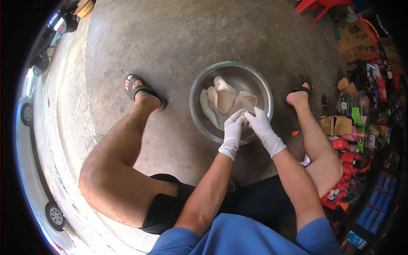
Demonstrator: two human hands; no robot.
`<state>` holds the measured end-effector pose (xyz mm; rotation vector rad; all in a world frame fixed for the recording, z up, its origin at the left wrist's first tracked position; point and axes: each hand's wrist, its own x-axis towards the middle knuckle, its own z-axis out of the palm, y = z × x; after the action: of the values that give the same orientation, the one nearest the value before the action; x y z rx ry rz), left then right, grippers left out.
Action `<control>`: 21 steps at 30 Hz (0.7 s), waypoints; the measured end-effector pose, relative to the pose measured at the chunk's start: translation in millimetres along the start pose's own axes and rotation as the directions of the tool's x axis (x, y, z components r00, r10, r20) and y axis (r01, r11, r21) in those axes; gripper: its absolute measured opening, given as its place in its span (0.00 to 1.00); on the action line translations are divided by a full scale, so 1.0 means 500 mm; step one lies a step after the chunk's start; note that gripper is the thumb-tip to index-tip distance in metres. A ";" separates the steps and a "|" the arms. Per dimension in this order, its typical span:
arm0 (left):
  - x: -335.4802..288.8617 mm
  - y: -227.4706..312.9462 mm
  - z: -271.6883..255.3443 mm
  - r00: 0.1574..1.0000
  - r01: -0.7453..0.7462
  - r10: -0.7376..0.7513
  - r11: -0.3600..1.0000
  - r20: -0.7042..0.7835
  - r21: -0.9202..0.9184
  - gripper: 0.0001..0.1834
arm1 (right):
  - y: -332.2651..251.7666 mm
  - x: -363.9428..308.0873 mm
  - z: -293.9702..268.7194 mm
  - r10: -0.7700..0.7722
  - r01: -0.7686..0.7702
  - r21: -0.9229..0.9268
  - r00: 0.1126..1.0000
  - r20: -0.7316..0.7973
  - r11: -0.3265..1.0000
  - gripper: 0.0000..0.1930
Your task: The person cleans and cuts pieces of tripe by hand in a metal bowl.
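A round metal basin (194, 111) stands on the floor between my feet. In it lie several pale, cream-coloured, soft-looking pieces, flat and curled at the edges; one broad piece (225, 98) is in the middle and a long one (207, 109) rests along the left wall. My left hand (233, 129), in a thin white glove, pinches the near edge of a pale piece (248, 98) at the right. Close beside it my gloved right hand (260, 123) has its fingers closed. A thin greyish sliver points away from these fingers; I cannot tell what it is.
Bare concrete floor (178, 46) surrounds the basin. Along the right stand cardboard boxes (359, 40), a clear plastic container (359, 104), red bottles (346, 159) and blue packs (376, 204). A red stool (323, 5) is at the far right. Cars (32, 170) stand outside on the left.
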<state>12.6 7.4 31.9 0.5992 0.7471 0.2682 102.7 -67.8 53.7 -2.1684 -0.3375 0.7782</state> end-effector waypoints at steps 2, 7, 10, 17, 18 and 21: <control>0.006 0.002 -0.011 1.000 -0.015 0.015 1.000 -0.012 0.024 0.15 | -0.013 -0.008 0.008 0.001 -0.001 0.020 1.000 -0.003 1.000 0.16; 0.006 -0.002 -0.004 0.998 -0.035 0.039 0.996 -0.050 0.086 0.09 | 0.032 0.006 0.017 -0.088 0.077 -0.085 0.987 -0.134 0.993 0.23; 0.004 -0.003 -0.004 0.998 -0.048 0.049 0.997 -0.030 0.059 0.06 | 0.033 0.007 0.007 -0.091 0.068 -0.171 0.987 -0.133 0.983 0.29; 0.005 0.006 -0.008 0.999 0.032 -0.032 0.999 0.001 0.042 0.08 | -0.038 -0.023 -0.022 -0.158 0.132 -0.310 0.986 -0.061 0.942 0.12; 0.005 0.004 -0.007 1.000 0.010 -0.009 0.999 -0.024 0.037 0.08 | -0.045 -0.031 -0.025 -0.275 0.194 -0.469 0.955 -0.111 0.862 0.09; 0.007 -0.002 -0.010 0.998 0.003 -0.007 0.999 -0.061 -0.054 0.07 | -0.053 -0.050 -0.032 -0.513 0.408 -0.609 0.858 0.002 0.680 0.08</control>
<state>11.8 10.3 26.7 0.5402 0.7981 0.3024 93.6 -71.8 92.1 -2.5247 -1.1249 0.1884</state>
